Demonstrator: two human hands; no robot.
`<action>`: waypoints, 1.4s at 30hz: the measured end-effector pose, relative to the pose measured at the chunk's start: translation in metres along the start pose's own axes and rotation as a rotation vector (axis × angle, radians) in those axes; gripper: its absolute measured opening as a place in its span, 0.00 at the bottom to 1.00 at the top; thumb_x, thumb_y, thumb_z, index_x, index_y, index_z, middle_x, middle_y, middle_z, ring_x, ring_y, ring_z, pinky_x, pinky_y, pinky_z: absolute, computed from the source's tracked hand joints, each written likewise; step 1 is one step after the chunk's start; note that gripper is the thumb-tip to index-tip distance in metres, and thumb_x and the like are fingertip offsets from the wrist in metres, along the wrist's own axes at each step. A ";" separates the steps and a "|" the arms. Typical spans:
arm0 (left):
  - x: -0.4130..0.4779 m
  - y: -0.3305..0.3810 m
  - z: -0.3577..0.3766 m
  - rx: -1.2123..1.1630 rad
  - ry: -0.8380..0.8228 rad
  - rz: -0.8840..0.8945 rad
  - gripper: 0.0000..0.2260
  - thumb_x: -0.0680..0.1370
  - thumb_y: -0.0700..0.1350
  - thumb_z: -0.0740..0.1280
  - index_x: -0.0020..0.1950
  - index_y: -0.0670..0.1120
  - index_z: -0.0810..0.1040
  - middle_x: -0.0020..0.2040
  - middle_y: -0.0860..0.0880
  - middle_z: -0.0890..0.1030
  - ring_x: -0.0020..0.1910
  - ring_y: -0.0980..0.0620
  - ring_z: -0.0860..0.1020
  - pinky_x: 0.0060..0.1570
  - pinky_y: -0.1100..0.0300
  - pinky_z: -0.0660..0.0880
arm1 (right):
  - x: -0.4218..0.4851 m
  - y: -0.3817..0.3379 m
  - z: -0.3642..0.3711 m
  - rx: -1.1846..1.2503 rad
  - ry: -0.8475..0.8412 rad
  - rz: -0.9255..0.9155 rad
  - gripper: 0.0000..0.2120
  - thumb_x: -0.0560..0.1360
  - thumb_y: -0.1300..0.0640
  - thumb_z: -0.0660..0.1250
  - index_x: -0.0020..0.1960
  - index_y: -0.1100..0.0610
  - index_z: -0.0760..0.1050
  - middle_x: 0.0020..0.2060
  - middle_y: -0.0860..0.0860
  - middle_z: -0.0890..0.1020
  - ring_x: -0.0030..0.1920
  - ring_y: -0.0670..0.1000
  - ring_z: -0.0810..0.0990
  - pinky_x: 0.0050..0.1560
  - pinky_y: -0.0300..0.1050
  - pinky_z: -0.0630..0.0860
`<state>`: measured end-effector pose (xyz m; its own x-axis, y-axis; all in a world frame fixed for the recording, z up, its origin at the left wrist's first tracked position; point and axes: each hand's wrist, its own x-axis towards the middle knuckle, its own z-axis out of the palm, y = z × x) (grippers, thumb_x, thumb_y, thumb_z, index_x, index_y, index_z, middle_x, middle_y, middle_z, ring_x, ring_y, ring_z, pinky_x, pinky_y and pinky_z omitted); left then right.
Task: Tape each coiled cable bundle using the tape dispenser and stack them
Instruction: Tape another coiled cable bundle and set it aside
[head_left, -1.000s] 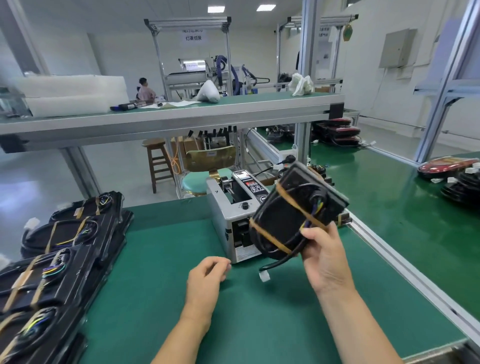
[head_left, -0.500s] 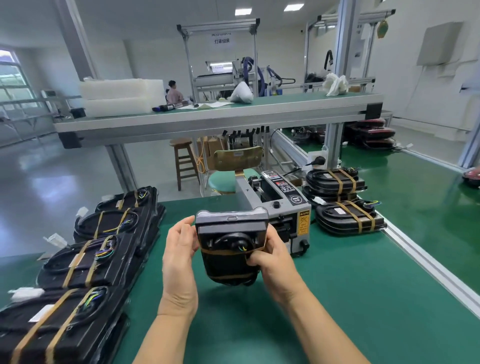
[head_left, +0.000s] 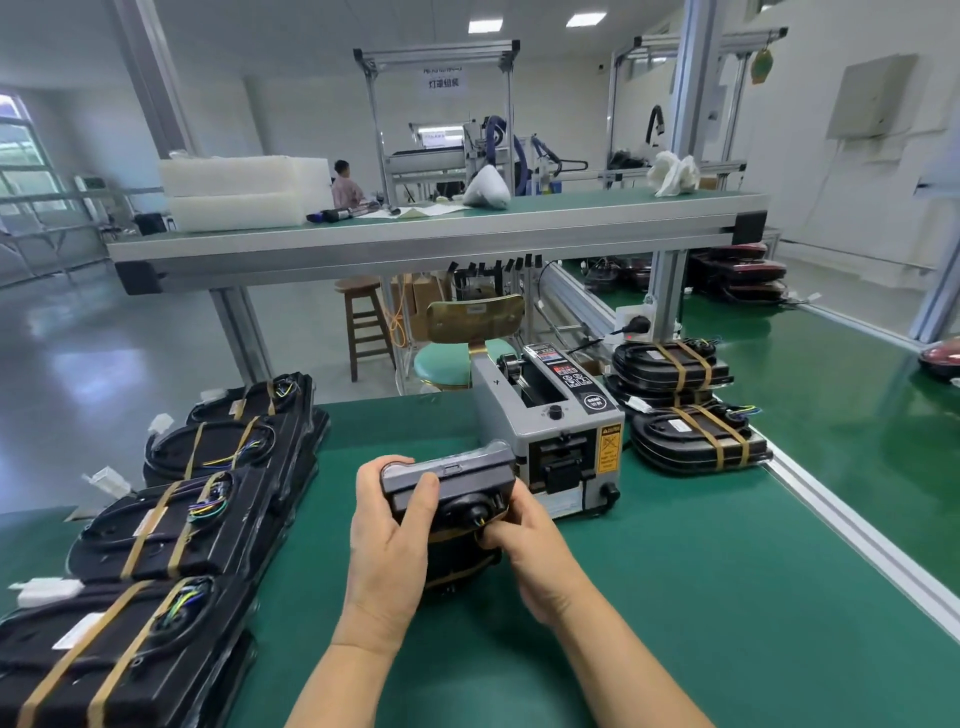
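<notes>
Cable bundle (head_left: 451, 499): black housing with the coil on its face, held on edge just in front of the tape dispenser (head_left: 556, 431), off the tabletop (head_left: 701, 597). Left hand (head_left: 387, 551) grips its left end, thumb over the top corner. Right hand (head_left: 524, 545) pinches the right side near the coil. Tan bands seem to cross the lower part, partly hidden.

Judgement: it is taped and ready for stacking. Keep both grips until it lies flat. Seat it square on a pile, wires tucked so nothing snags.

Left stacks (head_left: 171, 525) of taped bundles sit well apart. Right stacks (head_left: 685, 405) sit just beside the dispenser. Either looks reachable.
</notes>
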<state>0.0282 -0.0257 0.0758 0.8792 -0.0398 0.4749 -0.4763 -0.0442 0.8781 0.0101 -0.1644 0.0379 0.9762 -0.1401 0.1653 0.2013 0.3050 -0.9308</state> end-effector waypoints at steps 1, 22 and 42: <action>0.000 -0.001 0.002 0.016 0.001 0.004 0.06 0.74 0.56 0.65 0.50 0.60 0.72 0.47 0.61 0.78 0.47 0.60 0.76 0.46 0.71 0.70 | -0.001 0.002 -0.001 -0.009 0.018 0.001 0.29 0.60 0.67 0.62 0.61 0.56 0.77 0.50 0.51 0.85 0.49 0.45 0.81 0.48 0.36 0.76; -0.001 0.010 0.010 0.109 0.098 -0.077 0.10 0.75 0.58 0.60 0.45 0.53 0.72 0.44 0.54 0.77 0.45 0.57 0.74 0.44 0.68 0.68 | 0.042 -0.038 -0.057 0.009 0.867 0.219 0.07 0.76 0.63 0.70 0.39 0.60 0.77 0.30 0.52 0.78 0.24 0.46 0.74 0.30 0.39 0.75; -0.002 0.029 0.020 0.267 0.082 0.055 0.11 0.80 0.37 0.62 0.45 0.50 0.79 0.43 0.51 0.78 0.46 0.58 0.74 0.46 0.74 0.66 | -0.011 -0.082 0.011 0.205 0.638 0.102 0.09 0.74 0.62 0.72 0.35 0.56 0.80 0.29 0.46 0.81 0.29 0.41 0.79 0.32 0.34 0.74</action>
<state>0.0127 -0.0472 0.0991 0.8448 0.0306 0.5343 -0.5010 -0.3057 0.8097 -0.0158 -0.1777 0.1156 0.7657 -0.6104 -0.2030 0.1834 0.5096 -0.8406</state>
